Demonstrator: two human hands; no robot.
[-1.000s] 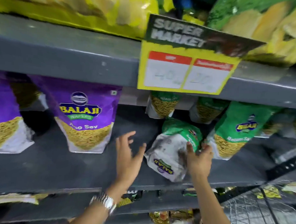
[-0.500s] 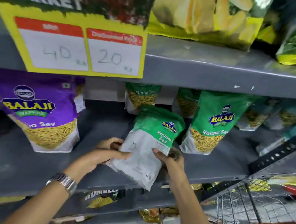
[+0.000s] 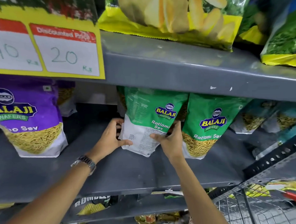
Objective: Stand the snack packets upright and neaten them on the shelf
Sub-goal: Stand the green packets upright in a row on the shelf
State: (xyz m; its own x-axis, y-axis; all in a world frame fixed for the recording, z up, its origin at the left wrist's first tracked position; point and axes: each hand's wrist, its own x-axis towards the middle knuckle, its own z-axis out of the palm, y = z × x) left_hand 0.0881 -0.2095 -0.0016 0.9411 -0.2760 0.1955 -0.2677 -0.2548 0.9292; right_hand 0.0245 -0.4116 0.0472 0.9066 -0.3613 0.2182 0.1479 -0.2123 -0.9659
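Two grey shelves fill the view, and the lower shelf (image 3: 141,175) carries the packets to be tidied. At the left a purple packet (image 3: 26,117) is seen upright; at the right a green packet (image 3: 208,129) is standing with its front outward. Between them, just beside the green one, the held packet (image 3: 147,122) is gripped near its bottom, with its base low at the shelf — whether it rests there cannot be told. It is nearly upright, a little turned, so that part of its printed back is shown.

For a good result, the base should be pressed flat on the shelf and the packet turned until its front faces outward, in line with its neighbour — it should be released only when it stands alone.

The left hand (image 3: 113,135) is closed on the lower left edge, thumb in front, fingers behind. The right hand (image 3: 169,137) is clamped on the lower right edge, thumb across the white panel. Both forearms are reached up from below.
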